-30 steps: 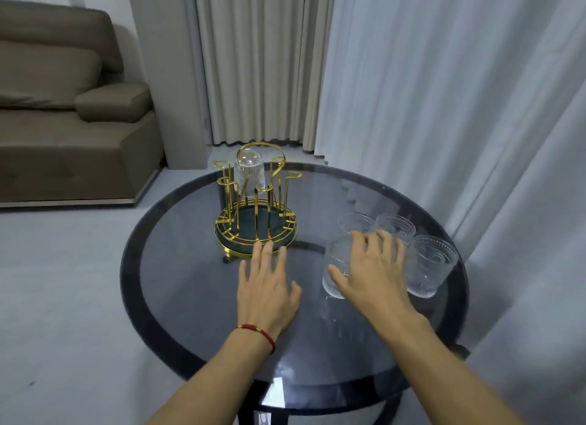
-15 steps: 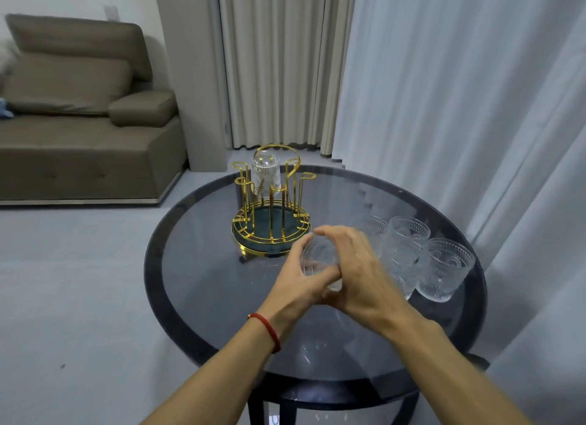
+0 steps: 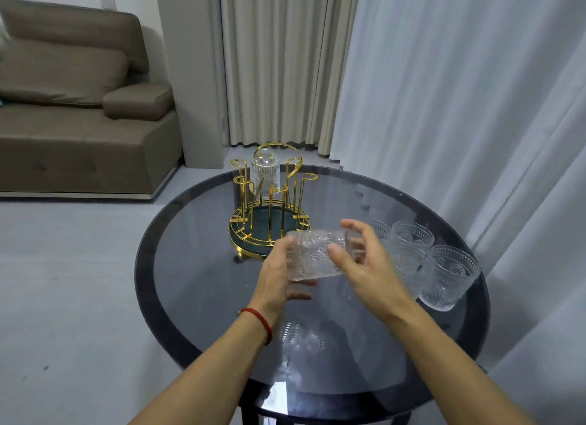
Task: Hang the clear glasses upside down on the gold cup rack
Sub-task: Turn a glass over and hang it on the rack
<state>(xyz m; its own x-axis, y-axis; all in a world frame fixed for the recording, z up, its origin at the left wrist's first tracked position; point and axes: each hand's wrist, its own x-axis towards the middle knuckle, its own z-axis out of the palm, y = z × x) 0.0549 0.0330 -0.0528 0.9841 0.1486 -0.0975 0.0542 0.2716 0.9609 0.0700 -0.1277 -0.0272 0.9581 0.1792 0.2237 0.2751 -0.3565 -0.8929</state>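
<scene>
2 hands meet just in front of the gold cup rack [image 3: 269,217]: your left hand [image 3: 277,272] cups the clear glass [image 3: 318,257], fingers curled under it, while your right hand [image 3: 364,266] pinches its other end, thumb in front. You hold the glass on its side, above the tabletop [image 3: 196,285]. 1 ribbed glass [image 3: 264,174] already hangs upside down on the rack's far side. To the rack's right, several patterned glasses [image 3: 450,277] stand upright, clustered together.
</scene>
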